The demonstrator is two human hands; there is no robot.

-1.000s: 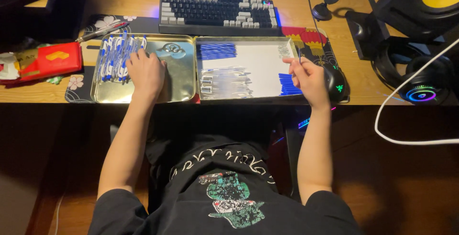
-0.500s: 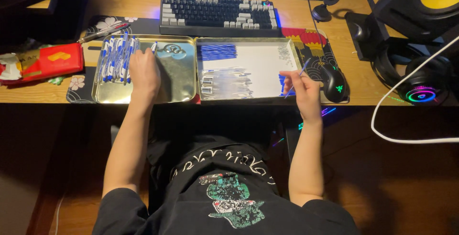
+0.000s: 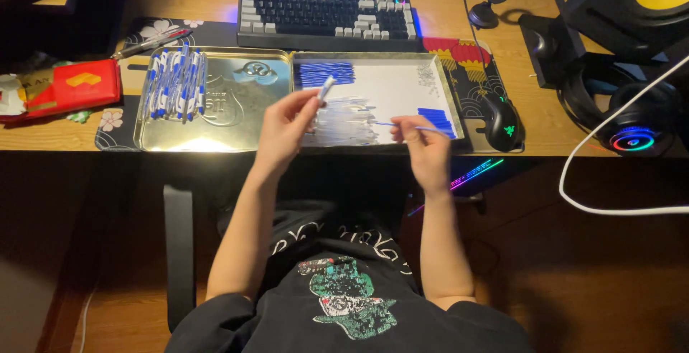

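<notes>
Two hands: both are raised over the near edge of the desk (image 3: 545, 145), in front of the right tray.
Left hand (image 3: 283, 127): fingers curled, thumb and fingertips pinched on a white pen barrel (image 3: 326, 89) that points up and away from the person.
Right hand (image 3: 420, 141): thumb and forefinger closed on a thin blue refill (image 3: 423, 128) that lies almost level, its free end pointing toward the left hand.
Barrel and refill: apart, a gap between them; neither touches a tray.
Left tray (image 3: 237, 119): shiny metal, on the desk to the left; a bundle of finished blue-and-white pens (image 3: 174, 84) lies at its left end, the rest is bare metal.
Right tray (image 3: 402, 84): white inside, just beside the left tray; it holds a row of blue caps (image 3: 326, 73) at the far left corner, a heap of clear barrels (image 3: 344, 122) near the front, and blue refills (image 3: 436, 119) at the right, just behind the right hand.
Behind the trays: a dark keyboard (image 3: 326, 15) with grey and black keys.
Right of the trays: a black mouse (image 3: 502, 122) with a green light, on a patterned mat.
Far right: headphones (image 3: 631, 127) with a glowing ring, a speaker (image 3: 631, 1) with a yellow cone, and a white cable (image 3: 610, 206) looping off the desk edge.
Far left: a red box (image 3: 75, 87) on the desk.
Person: seated, dark shirt with a green print (image 3: 344, 299).
</notes>
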